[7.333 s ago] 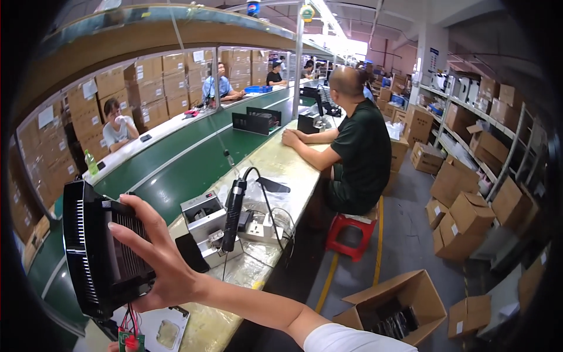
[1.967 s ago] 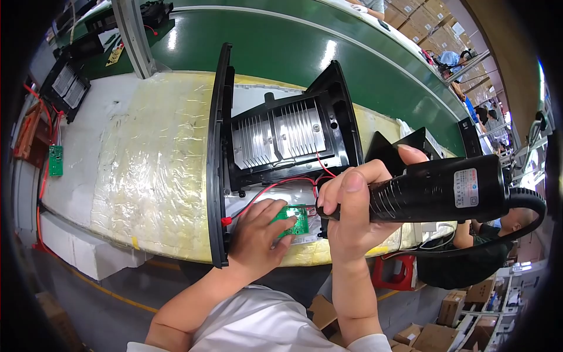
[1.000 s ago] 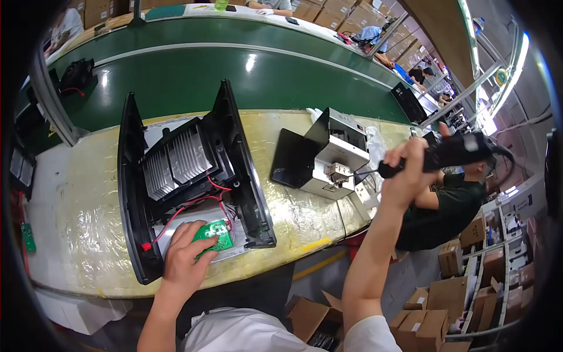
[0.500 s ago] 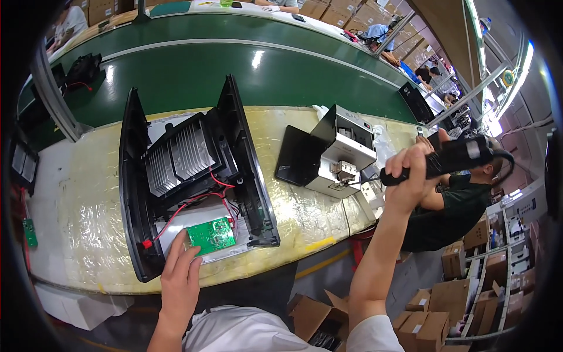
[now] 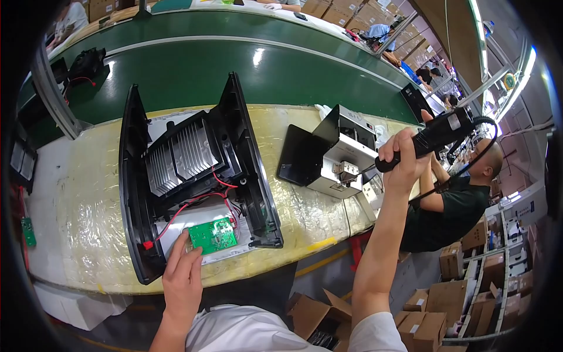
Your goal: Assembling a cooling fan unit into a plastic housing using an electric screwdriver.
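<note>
Currently, your left hand [image 5: 183,277], fingers loosely extended, touches the left edge of the green circuit board [image 5: 213,236], at the six o'clock side of the black housing [image 5: 134,190]; whether it pinches cannot be told. Your right hand [image 5: 404,161] grips the corded driver [image 5: 441,131] at three o'clock, aimed toward eight o'clock, near the metal block [image 5: 347,171]. Sound practice: steady the board by its edge, leaving the red wires [image 5: 186,205] slack.
</note>
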A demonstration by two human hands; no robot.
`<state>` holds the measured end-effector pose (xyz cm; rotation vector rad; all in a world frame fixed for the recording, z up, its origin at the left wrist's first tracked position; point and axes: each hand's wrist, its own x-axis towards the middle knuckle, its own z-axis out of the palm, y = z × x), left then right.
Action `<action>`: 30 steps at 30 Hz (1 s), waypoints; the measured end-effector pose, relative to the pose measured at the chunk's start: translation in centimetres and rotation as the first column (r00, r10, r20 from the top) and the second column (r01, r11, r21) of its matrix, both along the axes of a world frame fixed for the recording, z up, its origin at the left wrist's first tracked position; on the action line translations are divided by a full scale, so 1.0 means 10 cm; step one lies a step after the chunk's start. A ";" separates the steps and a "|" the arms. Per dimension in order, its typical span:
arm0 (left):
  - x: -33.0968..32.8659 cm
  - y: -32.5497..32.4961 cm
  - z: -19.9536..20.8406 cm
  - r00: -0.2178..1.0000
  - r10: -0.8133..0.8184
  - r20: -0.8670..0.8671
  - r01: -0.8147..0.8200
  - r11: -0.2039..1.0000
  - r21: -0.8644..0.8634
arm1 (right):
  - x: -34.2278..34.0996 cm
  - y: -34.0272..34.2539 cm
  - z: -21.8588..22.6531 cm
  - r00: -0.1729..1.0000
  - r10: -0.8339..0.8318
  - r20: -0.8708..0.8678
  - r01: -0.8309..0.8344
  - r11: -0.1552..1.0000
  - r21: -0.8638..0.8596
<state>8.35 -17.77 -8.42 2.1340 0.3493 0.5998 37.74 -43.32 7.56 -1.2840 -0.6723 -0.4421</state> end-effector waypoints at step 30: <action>0.18 -0.26 -0.02 0.995 0.011 0.097 -0.017 0.998 0.060 | -1.54 1.70 -0.19 0.914 0.400 -0.070 -0.395 0.915 0.079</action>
